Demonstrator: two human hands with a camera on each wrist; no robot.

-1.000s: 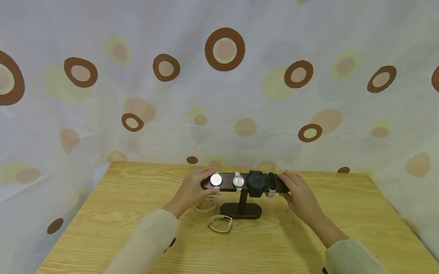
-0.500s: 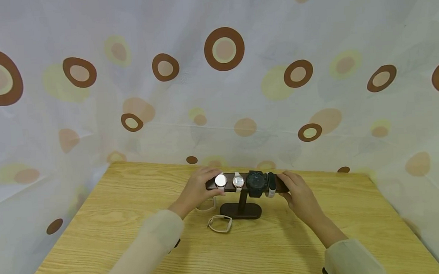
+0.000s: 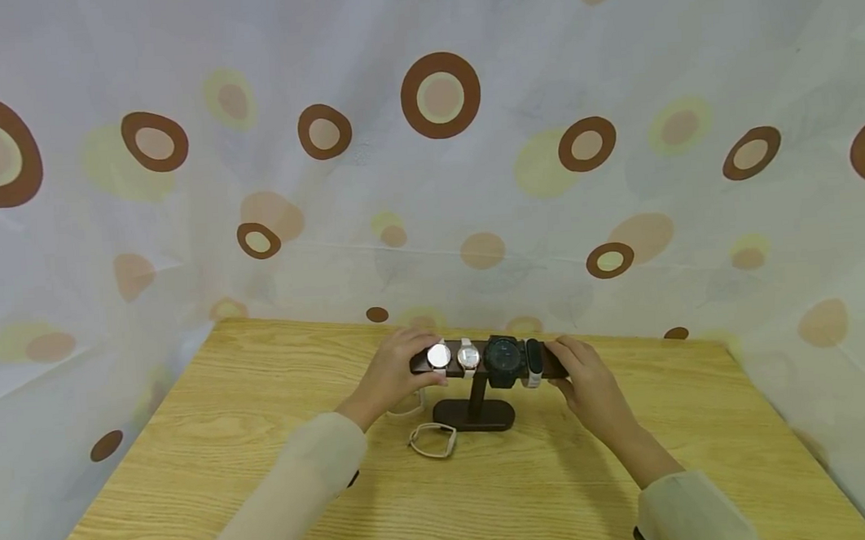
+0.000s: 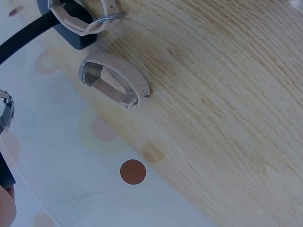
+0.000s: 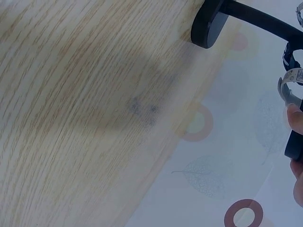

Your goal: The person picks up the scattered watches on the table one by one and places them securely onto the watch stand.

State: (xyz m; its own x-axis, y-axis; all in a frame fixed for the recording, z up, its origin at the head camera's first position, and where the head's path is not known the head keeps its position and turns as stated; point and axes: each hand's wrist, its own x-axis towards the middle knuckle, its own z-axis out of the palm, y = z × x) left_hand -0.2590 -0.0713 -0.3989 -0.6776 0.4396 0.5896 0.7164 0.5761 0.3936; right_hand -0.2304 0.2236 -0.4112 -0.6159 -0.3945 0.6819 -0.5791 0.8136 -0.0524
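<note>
A dark watch stand point(image 3: 475, 415) holds several watches on its raised crossbar in the head view. My left hand point(image 3: 392, 372) pinches the leftmost watch point(image 3: 439, 355), which has a bright round face and a light strap, with fingers above and thumb below. Beside it sit a second light-strapped watch point(image 3: 469, 357), a bulky black watch point(image 3: 503, 358) and a fitness band point(image 3: 533, 361) with a white strap. At the bar's right end my right hand point(image 3: 591, 386) grips the stand. In the right wrist view its thumb point(image 5: 296, 118) lies by the band's strap.
On the wooden table point(image 3: 561, 491), a pale looped band point(image 3: 432, 441) lies in front of the stand's base. Another pale band point(image 3: 406, 405) lies partly hidden behind my left wrist. A patterned cloth point(image 3: 398, 182) hangs around the back and sides.
My left hand has slid the leftmost watch right along the bar, nearer the second watch. The movement is smaller over the last half second. My right hand has stayed on the bar's end.
</note>
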